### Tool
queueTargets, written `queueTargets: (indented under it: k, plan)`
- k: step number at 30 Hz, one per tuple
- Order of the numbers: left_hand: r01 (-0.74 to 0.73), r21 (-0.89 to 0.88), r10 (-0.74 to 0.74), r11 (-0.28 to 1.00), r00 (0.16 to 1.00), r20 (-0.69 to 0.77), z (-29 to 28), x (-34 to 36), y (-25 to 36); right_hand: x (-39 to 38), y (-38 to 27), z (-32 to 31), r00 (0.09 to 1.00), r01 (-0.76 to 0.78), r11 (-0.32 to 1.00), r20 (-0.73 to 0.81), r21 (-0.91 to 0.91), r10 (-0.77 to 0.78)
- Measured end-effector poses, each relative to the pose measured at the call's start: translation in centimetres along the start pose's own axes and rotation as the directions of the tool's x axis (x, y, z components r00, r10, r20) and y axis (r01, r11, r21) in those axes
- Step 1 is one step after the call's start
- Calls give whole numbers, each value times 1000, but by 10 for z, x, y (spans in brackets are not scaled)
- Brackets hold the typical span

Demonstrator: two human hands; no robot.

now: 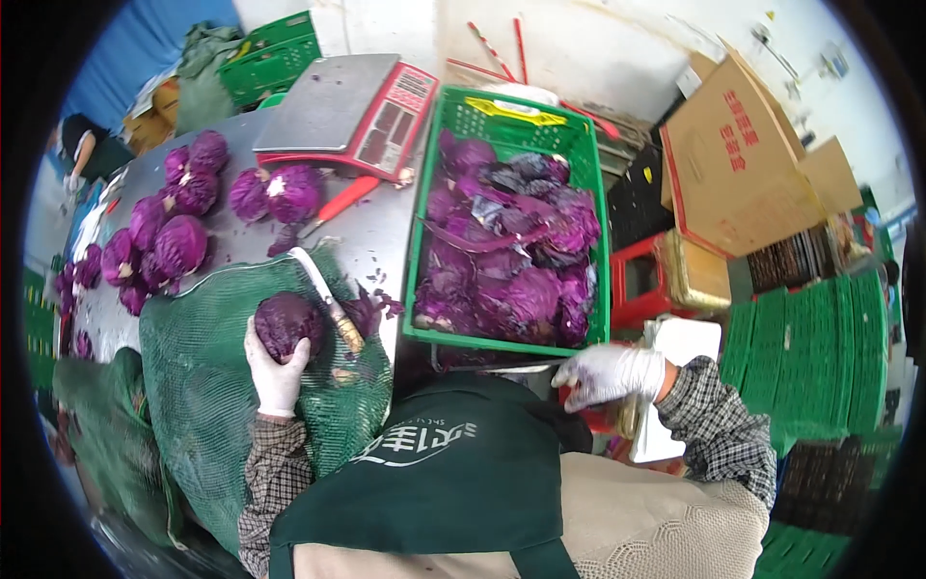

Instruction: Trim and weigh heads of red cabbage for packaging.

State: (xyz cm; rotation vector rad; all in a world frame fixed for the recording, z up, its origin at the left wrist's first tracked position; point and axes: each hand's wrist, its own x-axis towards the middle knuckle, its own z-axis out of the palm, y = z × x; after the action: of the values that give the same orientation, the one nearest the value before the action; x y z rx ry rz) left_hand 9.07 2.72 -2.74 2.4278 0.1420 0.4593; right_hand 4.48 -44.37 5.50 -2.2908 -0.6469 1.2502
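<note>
On the net sack, a cabbage is gripped by the left hand; the right hand, fingers loosely curled and empty, is held by the crate. Trimming seems pending, so the knife must be picked up.

White gloves, checked sleeves, green apron w/ white print.

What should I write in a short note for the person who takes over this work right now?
Left hand: gloved, gripping a red cabbage on the green net sack.
Right hand: gloved, at the near edge of the green crate; I cannot tell whether it holds anything.
Knife: lies on the sack beside the cabbage, in neither hand.
Done: a pile of cabbages lies on the metal table; the crate holds loose purple leaves.
Left: the cabbage in hand is not yet with the pile. The scale bears nothing.
</note>
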Motion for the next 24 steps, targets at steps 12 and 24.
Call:
queueTargets:
  k: [12, 24]
  plan:
    - [-28, -13, 28, 1000, 999, 14, 6, -8, -4, -10, 28, 135, 756, -67, 996, -654, -61, 10]
    - [21, 11, -22, 1000, 999, 41, -1, -17, -2, 35, -23, 52, 504, 258, 932, -787, -255, -355]
